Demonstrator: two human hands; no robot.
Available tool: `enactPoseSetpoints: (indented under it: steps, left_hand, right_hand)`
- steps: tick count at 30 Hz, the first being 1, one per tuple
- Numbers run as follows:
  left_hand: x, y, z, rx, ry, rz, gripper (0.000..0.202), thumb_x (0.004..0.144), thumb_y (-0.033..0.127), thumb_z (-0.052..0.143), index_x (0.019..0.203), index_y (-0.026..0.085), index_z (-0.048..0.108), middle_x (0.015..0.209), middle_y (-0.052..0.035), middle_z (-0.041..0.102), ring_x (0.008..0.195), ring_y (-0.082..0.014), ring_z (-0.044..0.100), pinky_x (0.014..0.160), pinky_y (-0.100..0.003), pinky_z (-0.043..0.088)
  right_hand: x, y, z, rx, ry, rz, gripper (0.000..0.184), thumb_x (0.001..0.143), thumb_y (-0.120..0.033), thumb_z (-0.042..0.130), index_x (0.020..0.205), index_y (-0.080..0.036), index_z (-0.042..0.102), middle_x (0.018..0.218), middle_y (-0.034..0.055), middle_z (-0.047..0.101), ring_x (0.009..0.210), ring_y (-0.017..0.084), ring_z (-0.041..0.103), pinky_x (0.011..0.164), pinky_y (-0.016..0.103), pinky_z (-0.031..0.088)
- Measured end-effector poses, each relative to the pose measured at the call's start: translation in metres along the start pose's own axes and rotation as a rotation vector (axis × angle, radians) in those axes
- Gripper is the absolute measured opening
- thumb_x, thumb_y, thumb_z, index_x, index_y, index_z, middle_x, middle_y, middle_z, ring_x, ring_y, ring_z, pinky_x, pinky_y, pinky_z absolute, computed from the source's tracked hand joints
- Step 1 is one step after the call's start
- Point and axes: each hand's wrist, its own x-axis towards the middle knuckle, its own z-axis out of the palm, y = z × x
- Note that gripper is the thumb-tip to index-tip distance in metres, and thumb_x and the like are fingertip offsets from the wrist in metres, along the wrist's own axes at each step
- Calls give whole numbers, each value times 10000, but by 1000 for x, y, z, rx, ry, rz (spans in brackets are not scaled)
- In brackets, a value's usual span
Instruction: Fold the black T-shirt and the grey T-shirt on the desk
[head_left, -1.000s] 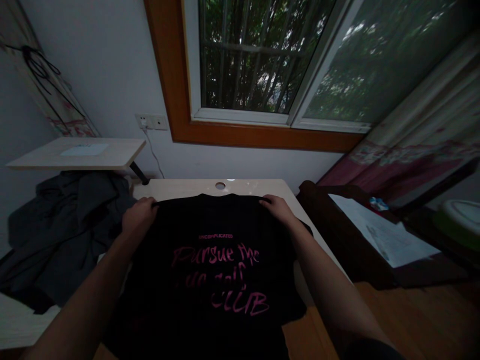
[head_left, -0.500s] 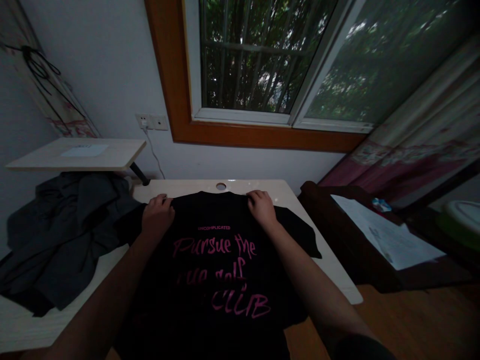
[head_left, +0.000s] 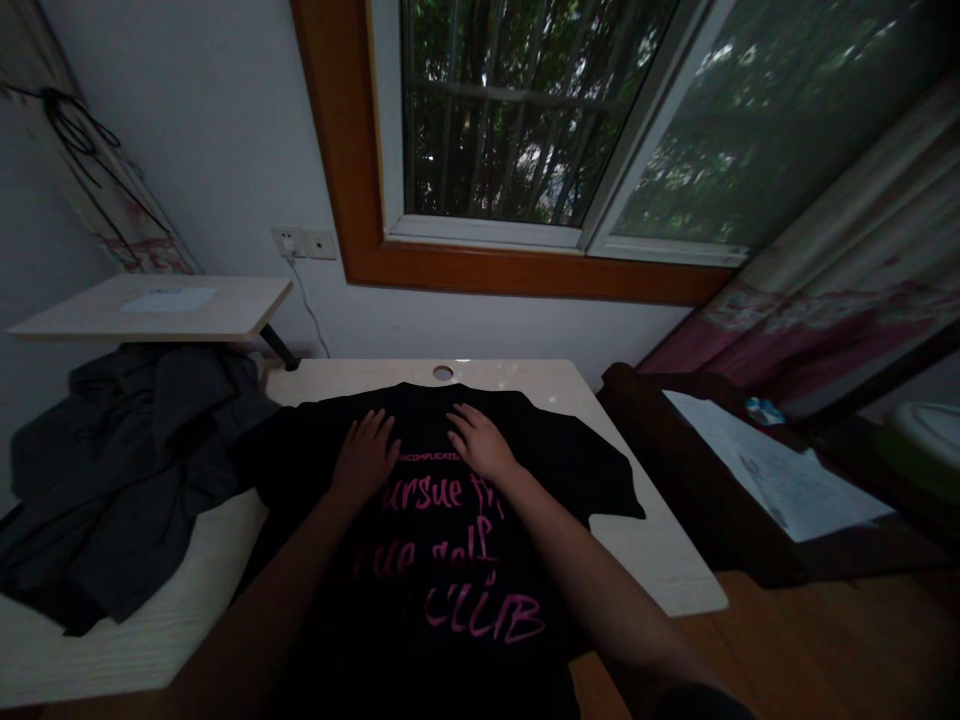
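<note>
Black short-sleeved T-shirt (head_left: 442,570); lies spread flat on the pale wooden desk (head_left: 652,560), printed side up; neck edge points to the far side of the desk, just short of the round cable hole (head_left: 442,373); both sleeves are spread out sideways, the right one flat on bare desk, the left one at the desk's left part; the fabric looks mostly smooth; the print is pink: a small capital line near the top, partly hidden, then larger script lines, the top one partly hidden, the middle one unreadable, the last reading "CLUB"; the lower part runs past the near desk edge; hem out of view.
</note>
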Motion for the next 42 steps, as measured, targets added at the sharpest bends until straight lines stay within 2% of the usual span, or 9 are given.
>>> enactPoseSetpoints:
  steps: [6, 14, 18, 21, 25, 27, 32, 37, 42]
  left_hand:
    - [-11, -16, -4, -1, -27, -15, 533, 1014, 396, 348, 1459, 161, 525, 1583, -121, 439, 1488, -287, 362, 1242, -501, 249]
    - [-18, -30, -7, -22, -39, -31, 509, 1000, 365, 371, 1447, 189, 541, 1580, -101, 448, 1488, -273, 366, 1246, -488, 253]
    - [-20, -32, -8, -9, -36, -23, 508, 1000, 359, 372, 1451, 194, 537, 1581, -95, 447, 1490, -273, 362, 1245, -494, 255]
    - [-23, -34, -10, -3, -37, -11, 512, 1001, 360, 370, 1452, 182, 537, 1583, -104, 443, 1486, -282, 368, 1243, -498, 258]
    - [-27, -39, -16, 8, -42, -12, 503, 999, 358, 378, 1448, 202, 542, 1577, -92, 454, 1479, -272, 381, 1246, -485, 256]
    - [-29, -43, -18, 14, -43, -24, 500, 999, 360, 373, 1445, 215, 545, 1572, -84, 462, 1477, -271, 384, 1247, -486, 253]
    - [-35, -58, -19, 53, -19, -29, 524, 1002, 366, 349, 1440, 164, 555, 1555, -123, 476, 1470, -302, 388, 1233, -484, 278]
    - [-38, -71, -16, 67, -27, -32, 535, 1003, 370, 334, 1433, 144, 559, 1539, -150, 484, 1452, -309, 412, 1228, -483, 289]
    - [-40, -83, -17, 28, -26, -43, 524, 992, 354, 346, 1430, 161, 558, 1549, -132, 475, 1463, -287, 399, 1233, -465, 288]
  right_hand:
    - [-21, 17, -16, -10, 72, 78, 413, 1017, -336, 476, 1381, -195, 611, 1494, 114, 532, 1418, 264, 446, 1210, 455, 355]
    - [-47, 39, -32, -49, 103, 189, 392, 1003, -317, 472, 1330, -191, 649, 1444, 138, 570, 1374, 287, 482, 1173, 494, 393]
    - [-56, 41, -44, -23, 131, 208, 362, 1009, -330, 449, 1227, -192, 703, 1335, 125, 648, 1266, 269, 559, 1132, 453, 426]
    - [-61, 47, -56, 37, 194, 281, 380, 1024, -344, 392, 1156, -204, 720, 1217, 118, 702, 1171, 266, 604, 1072, 439, 456]
    - [-71, 74, -71, 53, 335, 409, 397, 1009, -343, 370, 1151, -175, 701, 1152, 136, 706, 1114, 280, 617, 1030, 439, 460]
    - [-77, 92, -76, 13, 361, 470, 384, 982, -312, 388, 1170, -164, 689, 1158, 139, 693, 1108, 284, 609, 1028, 440, 454]
    - [-95, 120, -84, -202, 257, 577, 369, 932, -295, 489, 1212, -161, 690, 1225, 164, 637, 1106, 308, 574, 1018, 438, 441]
    - [-104, 118, -87, -338, 211, 678, 441, 961, -409, 518, 1315, -172, 634, 1223, 174, 614, 1085, 327, 578, 912, 420, 476]
    - [-104, 110, -90, -392, 146, 692, 322, 985, -367, 476, 1125, -192, 708, 1101, 142, 645, 960, 270, 635, 736, 344, 467]
